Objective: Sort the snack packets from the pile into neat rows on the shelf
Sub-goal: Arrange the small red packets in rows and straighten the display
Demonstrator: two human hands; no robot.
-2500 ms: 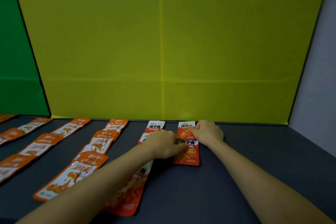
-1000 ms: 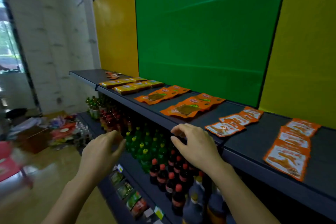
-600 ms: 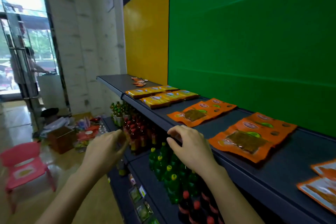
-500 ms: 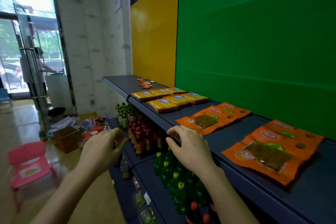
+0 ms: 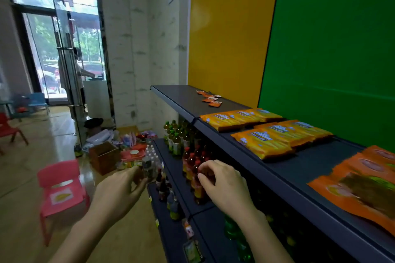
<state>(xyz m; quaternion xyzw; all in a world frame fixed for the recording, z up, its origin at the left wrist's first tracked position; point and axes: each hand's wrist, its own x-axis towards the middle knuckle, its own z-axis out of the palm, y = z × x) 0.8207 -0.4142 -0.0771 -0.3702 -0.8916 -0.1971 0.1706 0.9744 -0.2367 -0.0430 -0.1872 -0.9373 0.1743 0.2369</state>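
Note:
A small pile of orange snack packets (image 5: 210,98) lies at the far end of the dark shelf (image 5: 235,149), below the yellow panel. Nearer, yellow-orange packets (image 5: 265,132) sit in two neat rows. Large orange packets (image 5: 363,183) lie at the right. My left hand (image 5: 119,192) hovers in the aisle left of the shelf, fingers loosely curled and empty. My right hand (image 5: 224,186) hangs just in front of the shelf edge, fingers bent, holding nothing.
Under the top shelf stand rows of drink bottles (image 5: 188,156) on lower shelves. A pink child's chair (image 5: 61,188) stands in the aisle at left. A cardboard box (image 5: 104,157) and loose goods lie on the floor. A person (image 5: 70,74) stands by the glass door.
My view swung left from the red packets under my hands to the shelf's far end. Both hands left the packets and now hang empty in front of the shelf.

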